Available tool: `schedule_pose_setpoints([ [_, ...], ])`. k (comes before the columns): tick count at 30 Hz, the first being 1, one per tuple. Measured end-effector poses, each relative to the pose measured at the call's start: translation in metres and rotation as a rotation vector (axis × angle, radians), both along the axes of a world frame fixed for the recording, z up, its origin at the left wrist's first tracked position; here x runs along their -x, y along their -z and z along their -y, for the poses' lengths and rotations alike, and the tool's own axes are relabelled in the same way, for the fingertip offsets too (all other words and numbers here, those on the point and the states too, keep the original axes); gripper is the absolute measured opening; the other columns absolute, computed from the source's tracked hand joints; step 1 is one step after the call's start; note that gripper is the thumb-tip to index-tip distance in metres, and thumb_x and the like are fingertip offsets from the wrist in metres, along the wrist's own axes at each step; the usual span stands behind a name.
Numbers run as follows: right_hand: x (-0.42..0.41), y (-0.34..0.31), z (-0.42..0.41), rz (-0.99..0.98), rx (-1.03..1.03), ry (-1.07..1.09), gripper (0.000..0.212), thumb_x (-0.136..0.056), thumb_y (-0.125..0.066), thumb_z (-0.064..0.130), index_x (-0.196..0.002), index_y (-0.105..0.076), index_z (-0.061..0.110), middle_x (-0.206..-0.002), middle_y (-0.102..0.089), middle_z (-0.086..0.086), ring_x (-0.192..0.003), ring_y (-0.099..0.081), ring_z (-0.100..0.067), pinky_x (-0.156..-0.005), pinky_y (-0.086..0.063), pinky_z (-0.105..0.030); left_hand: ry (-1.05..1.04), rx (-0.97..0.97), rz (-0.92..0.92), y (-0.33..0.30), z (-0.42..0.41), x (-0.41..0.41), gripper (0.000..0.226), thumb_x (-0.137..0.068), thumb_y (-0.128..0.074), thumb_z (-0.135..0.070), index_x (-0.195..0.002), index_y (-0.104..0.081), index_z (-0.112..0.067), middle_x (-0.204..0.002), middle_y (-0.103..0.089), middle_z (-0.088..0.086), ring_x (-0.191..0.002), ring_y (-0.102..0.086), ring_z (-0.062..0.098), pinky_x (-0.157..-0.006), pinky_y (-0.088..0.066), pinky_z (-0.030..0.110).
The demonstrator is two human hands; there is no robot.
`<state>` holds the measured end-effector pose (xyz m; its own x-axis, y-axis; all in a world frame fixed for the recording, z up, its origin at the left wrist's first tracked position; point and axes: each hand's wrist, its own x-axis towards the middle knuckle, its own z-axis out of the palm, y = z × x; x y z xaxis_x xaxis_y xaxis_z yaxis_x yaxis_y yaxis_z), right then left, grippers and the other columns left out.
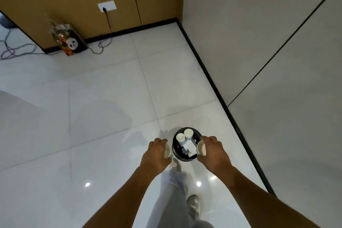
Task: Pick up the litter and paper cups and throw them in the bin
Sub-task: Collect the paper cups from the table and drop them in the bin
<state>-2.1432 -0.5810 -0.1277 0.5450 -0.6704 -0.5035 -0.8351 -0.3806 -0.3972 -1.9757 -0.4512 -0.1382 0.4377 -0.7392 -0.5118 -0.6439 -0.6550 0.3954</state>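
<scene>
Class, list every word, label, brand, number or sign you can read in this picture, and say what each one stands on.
None can be read.
Gift bag by the wall: a printed picture and patches, any lettering too blurred to read.
Paper cups in the bin and in the left hand and right hand: plain.

Head view, steep downward, floor (103,98) distant.

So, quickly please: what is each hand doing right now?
Left hand: holds a paper cup.
Right hand: holds another cup, beside the bin.
</scene>
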Motion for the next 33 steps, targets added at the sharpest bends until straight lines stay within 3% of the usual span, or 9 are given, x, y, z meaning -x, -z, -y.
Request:
schedule_pose_setpoints([
  [7, -0.051, 0.055, 0.063, -0.042, -0.014, -0.063, 0.068, -0.087, -0.064, 0.029, -0.146, -0.03, 0.02, -0.144, -0.033, -0.002, -0.126, -0.036, -0.021, -0.096, -0.044, -0.029, -0.091, -0.053, -0.056, 0.062, 0.056, -0.053, 0.066, -0.085, -0.064, -0.04, -0.14, -0.035, -0.018, -0.137, -0.04, 0.002, -0.123, -0.039, 0.02, -0.092, -0.046, 0.033],
  [13, -0.079, 0.107, 0.104, -0.037, -0.064, -0.018, 0.065, -0.084, -0.067, 0.02, -0.141, -0.037, 0.02, -0.142, -0.037, -0.002, -0.124, -0.04, -0.023, -0.095, -0.045, -0.032, -0.158, -0.098, -0.087, 0.118, 0.104, -0.076, 0.067, -0.085, -0.064, -0.038, -0.141, -0.033, -0.02, -0.139, -0.037, 0.001, -0.126, -0.036, 0.02, -0.092, -0.047, 0.036],
  [20, -0.1, 0.216, 0.149, -0.092, -0.171, 0.002, 0.062, -0.083, -0.067, 0.02, -0.139, -0.041, 0.019, -0.142, -0.038, -0.003, -0.127, -0.041, -0.025, -0.098, -0.045, -0.041, -0.261, -0.115, -0.121, 0.218, 0.138, -0.078, 0.061, -0.086, -0.062, -0.034, -0.139, -0.036, -0.018, -0.136, -0.04, 0.004, -0.124, -0.037, 0.023, -0.086, -0.048, 0.038],
  [24, -0.104, 0.282, 0.167, -0.079, -0.199, -0.055, 0.062, -0.083, -0.067, 0.02, -0.139, -0.04, 0.018, -0.14, -0.039, -0.003, -0.127, -0.039, -0.025, -0.097, -0.045, -0.043, -0.334, -0.101, -0.105, 0.278, 0.156, -0.07, 0.058, -0.089, -0.06, -0.035, -0.138, -0.036, -0.017, -0.135, -0.04, 0.003, -0.124, -0.037, 0.022, -0.083, -0.047, 0.036],
  [30, -0.122, 0.376, 0.177, -0.039, -0.181, -0.249, 0.063, -0.082, -0.07, 0.019, -0.138, -0.042, 0.014, -0.139, -0.042, -0.006, -0.121, -0.045, -0.029, -0.097, -0.046, -0.044, -0.395, -0.12, -0.088, 0.364, 0.175, -0.054, 0.061, -0.088, -0.063, -0.029, -0.14, -0.034, -0.015, -0.14, -0.037, 0.006, -0.127, -0.036, 0.025, -0.09, -0.048, 0.035],
  [33, -0.13, 0.415, 0.176, -0.075, -0.171, -0.376, 0.065, -0.083, -0.069, 0.024, -0.14, -0.039, 0.018, -0.141, -0.039, -0.003, -0.124, -0.043, -0.026, -0.099, -0.046, -0.037, -0.396, -0.17, -0.097, 0.396, 0.174, -0.045, 0.06, -0.089, -0.06, -0.03, -0.141, -0.033, -0.016, -0.141, -0.035, 0.006, -0.128, -0.034, 0.025, -0.091, -0.046, 0.033],
])
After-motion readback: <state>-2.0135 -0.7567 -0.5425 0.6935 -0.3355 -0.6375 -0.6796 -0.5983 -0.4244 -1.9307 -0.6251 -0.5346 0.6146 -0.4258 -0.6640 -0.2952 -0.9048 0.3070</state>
